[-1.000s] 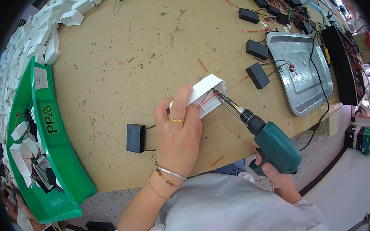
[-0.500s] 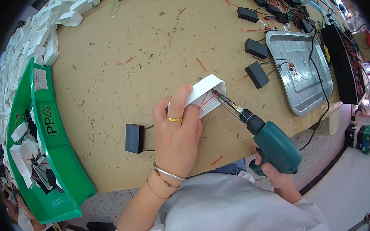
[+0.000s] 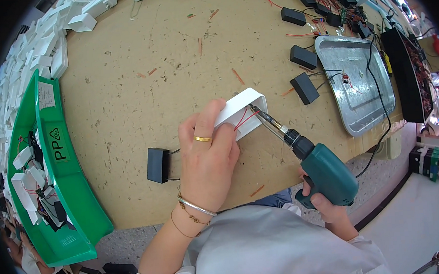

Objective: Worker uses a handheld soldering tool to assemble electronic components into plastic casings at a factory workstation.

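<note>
My left hand point(image 3: 206, 151) is closed around a white plastic housing point(image 3: 243, 100), held tilted over the worktop with its open end facing right. Two thin red wires point(image 3: 247, 120) show inside it. My right hand point(image 3: 327, 208) grips the handle of a dark green soldering gun point(image 3: 330, 173). Its metal tip reaches into the housing's open end, by the upper inner wall; the exact contact spot is too small to make out. A black rectangular box point(image 3: 158, 165) lies left of my left hand, its dark leads running under that hand.
A green bin point(image 3: 80, 199) with white parts and wiring stands at left, below heaped white housings point(image 3: 50, 52). To the right lies a metal tray point(image 3: 354, 113), crossed by a black cord point(image 3: 383, 98). Black boxes point(image 3: 303, 57) and wired boards sit at the upper right.
My left hand and the white housing have shifted very slightly left. The black box beside them has moved a touch left too. The soldering gun stays almost in place.
</note>
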Tool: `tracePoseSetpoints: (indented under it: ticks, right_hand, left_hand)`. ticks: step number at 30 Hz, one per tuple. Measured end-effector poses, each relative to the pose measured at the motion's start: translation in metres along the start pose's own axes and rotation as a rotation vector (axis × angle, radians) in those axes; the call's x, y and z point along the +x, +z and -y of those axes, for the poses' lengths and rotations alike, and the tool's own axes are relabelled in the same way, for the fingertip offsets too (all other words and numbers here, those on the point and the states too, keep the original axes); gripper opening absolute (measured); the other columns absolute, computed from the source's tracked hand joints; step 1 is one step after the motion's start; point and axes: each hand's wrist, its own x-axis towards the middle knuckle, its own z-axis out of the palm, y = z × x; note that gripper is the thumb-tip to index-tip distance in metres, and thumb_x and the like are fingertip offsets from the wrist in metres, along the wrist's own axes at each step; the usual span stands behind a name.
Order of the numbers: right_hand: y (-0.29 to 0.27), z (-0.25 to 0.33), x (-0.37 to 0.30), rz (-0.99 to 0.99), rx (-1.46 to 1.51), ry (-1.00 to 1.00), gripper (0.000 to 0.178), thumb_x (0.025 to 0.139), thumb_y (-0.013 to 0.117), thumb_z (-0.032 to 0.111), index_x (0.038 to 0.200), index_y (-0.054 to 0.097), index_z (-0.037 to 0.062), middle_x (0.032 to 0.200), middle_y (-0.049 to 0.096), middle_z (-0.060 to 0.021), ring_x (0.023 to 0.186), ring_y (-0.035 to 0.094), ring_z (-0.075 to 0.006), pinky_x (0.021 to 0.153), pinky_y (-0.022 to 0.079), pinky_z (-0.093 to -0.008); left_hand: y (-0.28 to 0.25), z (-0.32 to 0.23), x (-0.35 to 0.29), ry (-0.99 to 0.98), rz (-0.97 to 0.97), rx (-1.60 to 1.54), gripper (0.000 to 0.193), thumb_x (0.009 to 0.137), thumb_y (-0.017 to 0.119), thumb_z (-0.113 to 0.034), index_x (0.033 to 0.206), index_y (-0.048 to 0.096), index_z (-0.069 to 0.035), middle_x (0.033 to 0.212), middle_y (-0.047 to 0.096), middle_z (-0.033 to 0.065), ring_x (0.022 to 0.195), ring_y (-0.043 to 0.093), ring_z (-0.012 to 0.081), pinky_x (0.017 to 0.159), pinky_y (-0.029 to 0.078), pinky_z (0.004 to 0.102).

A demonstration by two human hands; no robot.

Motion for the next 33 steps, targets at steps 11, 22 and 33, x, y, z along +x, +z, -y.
tracePoseSetpoints:
  ticks: [11, 22, 33]
  right_hand:
    - [0.0023, 0.0016, -0.0003, -0.024, 0.041, 0.011, 0.066, 0.074, 0.069, 0.038, 0.119, 0.047, -0.0043, 0.107, 0.055, -0.0121, 0.071, 0.052, -0.0122, 0.073, 0.042, -0.0285]
    - [0.0022, 0.0018, 0.0002, -0.012, 0.045, 0.009, 0.066, 0.075, 0.068, 0.038, 0.120, 0.046, -0.0050, 0.107, 0.054, -0.0123, 0.071, 0.052, -0.0126, 0.072, 0.042, -0.0276]
    - [0.0022, 0.0021, -0.0003, -0.017, 0.037, 0.008, 0.067, 0.075, 0.069, 0.039, 0.120, 0.047, -0.0047, 0.108, 0.055, -0.0126, 0.071, 0.052, -0.0125, 0.070, 0.042, -0.0277]
  left_hand:
    - [-0.0019, 0.0003, 0.0014, -0.009, 0.017, -0.023, 0.021, 0.061, 0.064, 0.005, 0.077, 0.053, -0.002, 0.121, 0.044, 0.0080, 0.096, 0.044, 0.0331, 0.078, 0.044, 0.0380]
    - [-0.0024, 0.0008, 0.0011, 0.002, 0.012, -0.017, 0.018, 0.063, 0.063, 0.005, 0.077, 0.054, -0.002, 0.121, 0.045, 0.0081, 0.096, 0.045, 0.0326, 0.078, 0.044, 0.0373]
    - [-0.0035, -0.0001, 0.0028, -0.022, 0.041, -0.026, 0.020, 0.061, 0.063, 0.006, 0.077, 0.054, 0.000, 0.120, 0.045, 0.0094, 0.096, 0.045, 0.0327, 0.079, 0.044, 0.0374]
